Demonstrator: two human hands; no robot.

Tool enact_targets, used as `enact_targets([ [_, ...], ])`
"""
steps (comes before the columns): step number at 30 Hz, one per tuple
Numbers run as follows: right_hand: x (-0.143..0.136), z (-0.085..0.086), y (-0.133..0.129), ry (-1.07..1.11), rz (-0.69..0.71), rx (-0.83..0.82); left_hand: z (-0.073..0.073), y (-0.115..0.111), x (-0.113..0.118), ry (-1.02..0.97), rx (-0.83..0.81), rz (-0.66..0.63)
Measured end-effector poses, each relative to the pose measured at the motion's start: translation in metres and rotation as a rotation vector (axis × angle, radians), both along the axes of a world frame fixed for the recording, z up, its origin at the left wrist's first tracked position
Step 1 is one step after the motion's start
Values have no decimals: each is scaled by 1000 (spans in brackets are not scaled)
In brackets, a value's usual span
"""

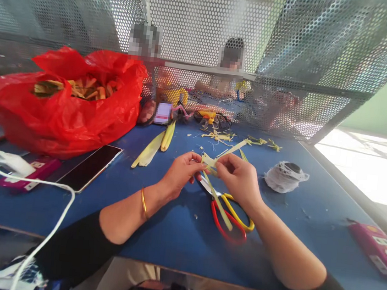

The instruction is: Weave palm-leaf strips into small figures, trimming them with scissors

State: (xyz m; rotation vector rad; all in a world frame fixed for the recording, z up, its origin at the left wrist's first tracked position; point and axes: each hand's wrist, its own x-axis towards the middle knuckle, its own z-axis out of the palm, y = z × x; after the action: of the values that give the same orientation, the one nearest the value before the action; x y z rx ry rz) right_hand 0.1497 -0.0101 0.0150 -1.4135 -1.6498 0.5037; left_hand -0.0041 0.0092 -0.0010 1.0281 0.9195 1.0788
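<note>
My left hand [184,174] pinches a pale yellow-green leaf strip [209,160], which looks like husk, between thumb and forefinger. My right hand [238,173] grips the same piece close by, fingertips almost meeting the left ones. One end sticks up to the right; a narrow tail [224,210] hangs down across the scissors. Those scissors [251,224], with one red and one yellow handle, lie just below my hands, blades partly hidden. Two larger pale leaf pieces [148,149] rest beyond my left hand. Thin scraps [218,136] are scattered behind the hands.
A red plastic bag [60,126] of orange-brown pieces stands at left, beside a dark phone [90,166] and a white cable [66,214]. A plastic-wrapped roll [285,177] sits at right, a magenta box [378,250] farther right. Behind a perforated metal screen [206,22] people sit.
</note>
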Motion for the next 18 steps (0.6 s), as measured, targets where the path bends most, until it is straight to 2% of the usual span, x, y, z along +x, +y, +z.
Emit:
enact_targets([
  [4, 0, 0, 1, -59, 22, -21, 0, -1, 0, 13, 9, 3],
  [7, 0, 0, 0, -159, 41, 88, 0, -1, 0, 24, 22, 3],
  [10, 2, -1, -1, -320, 52, 187, -1, 0, 1, 33, 25, -6],
  [14, 3, -3, -1, -545, 66, 211, -3, 1, 1, 42, 6, -6],
  [18, 1, -5, -1, -570, 17, 217, -3, 0, 1, 56, 4, -9],
])
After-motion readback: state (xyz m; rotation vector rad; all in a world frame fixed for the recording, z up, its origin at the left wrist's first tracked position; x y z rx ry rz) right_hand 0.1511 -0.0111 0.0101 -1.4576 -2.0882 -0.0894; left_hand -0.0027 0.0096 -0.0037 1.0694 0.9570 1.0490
